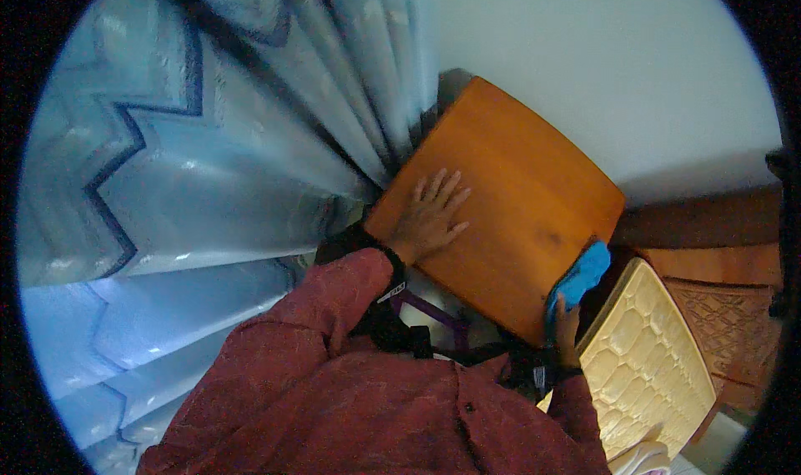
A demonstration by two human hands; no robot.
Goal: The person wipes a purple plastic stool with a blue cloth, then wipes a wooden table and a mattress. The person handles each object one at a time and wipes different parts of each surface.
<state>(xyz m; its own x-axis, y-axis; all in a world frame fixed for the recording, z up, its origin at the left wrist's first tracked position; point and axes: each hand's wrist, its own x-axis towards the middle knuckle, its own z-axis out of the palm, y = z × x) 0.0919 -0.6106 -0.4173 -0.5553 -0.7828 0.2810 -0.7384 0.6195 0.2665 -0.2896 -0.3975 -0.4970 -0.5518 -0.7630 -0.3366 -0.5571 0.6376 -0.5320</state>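
Observation:
A square wooden tabletop [500, 193] with an orange-brown finish lies before me. My left hand [433, 215] rests on its left part, palm down with the fingers spread, and holds nothing. At the right edge of the wood, my right hand [567, 325] has its fingers against a blue cloth [582, 278]. The cloth covers part of that edge and hangs over its side. Part of my right hand is hidden by the cloth, and the sleeve covers its wrist.
Patterned blue-grey curtains [188, 162] hang at the left, close to the tabletop. A pale wall [601, 81] stands behind. On the right are a quilted cream mattress [654, 356] and a carved wooden bed panel [719, 325]. A purple frame piece [432, 309] shows below the tabletop.

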